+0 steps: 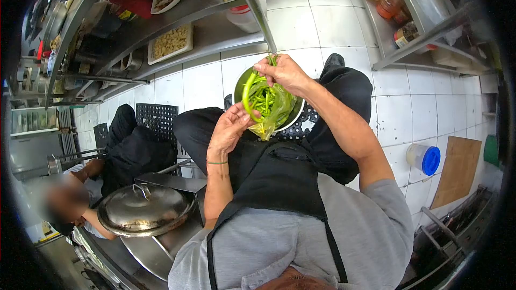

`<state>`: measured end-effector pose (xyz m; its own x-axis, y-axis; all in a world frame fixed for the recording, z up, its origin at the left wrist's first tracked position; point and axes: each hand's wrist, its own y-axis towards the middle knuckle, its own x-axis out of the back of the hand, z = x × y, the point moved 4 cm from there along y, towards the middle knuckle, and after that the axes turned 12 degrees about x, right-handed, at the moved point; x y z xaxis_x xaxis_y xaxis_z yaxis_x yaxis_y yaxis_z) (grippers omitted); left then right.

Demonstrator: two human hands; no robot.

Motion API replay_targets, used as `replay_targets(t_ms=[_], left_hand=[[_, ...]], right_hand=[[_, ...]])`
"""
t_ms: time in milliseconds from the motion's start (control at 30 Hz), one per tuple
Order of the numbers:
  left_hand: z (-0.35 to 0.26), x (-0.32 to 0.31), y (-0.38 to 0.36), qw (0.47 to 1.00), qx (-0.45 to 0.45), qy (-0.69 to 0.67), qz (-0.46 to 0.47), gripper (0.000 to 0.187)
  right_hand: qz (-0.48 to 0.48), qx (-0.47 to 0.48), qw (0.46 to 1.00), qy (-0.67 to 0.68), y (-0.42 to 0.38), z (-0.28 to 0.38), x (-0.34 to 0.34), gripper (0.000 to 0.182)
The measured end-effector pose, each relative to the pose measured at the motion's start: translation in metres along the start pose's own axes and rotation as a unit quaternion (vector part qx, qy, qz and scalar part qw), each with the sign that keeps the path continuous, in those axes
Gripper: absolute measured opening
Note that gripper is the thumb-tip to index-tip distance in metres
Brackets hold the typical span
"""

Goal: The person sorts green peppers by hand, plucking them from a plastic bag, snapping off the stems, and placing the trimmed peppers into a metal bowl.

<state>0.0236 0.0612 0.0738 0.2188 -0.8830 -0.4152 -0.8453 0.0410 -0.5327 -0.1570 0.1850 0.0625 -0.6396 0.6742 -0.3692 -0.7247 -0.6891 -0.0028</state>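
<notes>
Between my knees stands a round metal bowl (295,114) with many green chili peppers (262,99) and a clear, yellowish plastic bag (280,108) in it. Over the bowl's upper edge, my right hand (285,72) is closed on some green peppers, its fingertips pinched together. My left hand (235,123) is at the bowl's lower left, its fingers closed round the lower end of a long, curved green pepper (246,92). The pepper arches up toward my right hand.
Metal shelves with a tray of pale chopped food (171,43) stand at the upper left. A lidded pot (144,210) and another person (134,153) are at the left. A blue-lidded tub (430,160) and brown board (457,172) lie right; another shelf (424,37) is upper right.
</notes>
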Motion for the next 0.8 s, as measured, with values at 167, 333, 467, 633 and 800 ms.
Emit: replay_targets(t_ms=[167, 333, 467, 633, 800], left_hand=[[-0.021, -0.002, 0.025, 0.995, -0.019, 0.080, -0.063, 0.037], [-0.023, -0.015, 0.052, 0.998, -0.014, 0.047, -0.038, 0.033], [-0.022, -0.017, 0.051, 0.994, -0.040, 0.050, -0.088, 0.027], [-0.021, -0.008, 0.049, 0.991, -0.046, 0.045, -0.120, 0.023], [-0.026, -0.007, 0.047, 0.987, -0.054, 0.059, -0.141, 0.022]], right_hand=[[0.005, 0.022, 0.989, -0.146, -0.008, 0.013, -0.012, 0.027], [0.002, 0.055, 0.991, -0.124, -0.006, 0.011, -0.011, 0.026], [0.019, 0.031, 0.988, -0.148, -0.006, 0.009, -0.008, 0.025], [0.055, 0.034, 0.986, -0.152, -0.007, 0.011, -0.015, 0.021], [0.089, 0.074, 0.980, -0.160, -0.006, 0.008, -0.018, 0.023]])
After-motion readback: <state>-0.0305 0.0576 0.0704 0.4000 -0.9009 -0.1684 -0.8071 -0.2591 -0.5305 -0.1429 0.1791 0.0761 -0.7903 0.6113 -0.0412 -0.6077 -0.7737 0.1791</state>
